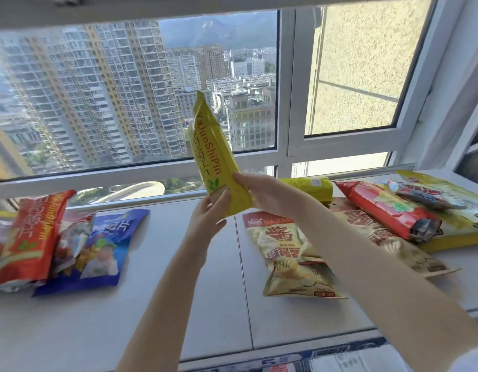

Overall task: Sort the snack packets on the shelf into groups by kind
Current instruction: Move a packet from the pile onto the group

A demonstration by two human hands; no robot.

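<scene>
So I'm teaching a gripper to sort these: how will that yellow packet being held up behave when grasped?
Probably light: the yellow packet stands upright, gripped only at its lower end by the left hand and right hand. Fairly stiff, since it isn't drooping. Its glossy film looks slippery, and the contents may crush.

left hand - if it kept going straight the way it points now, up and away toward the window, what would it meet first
The left hand already grips the yellow packet, so that comes first. Past it, probably the window glass, though depth is unclear from this one view.
</scene>
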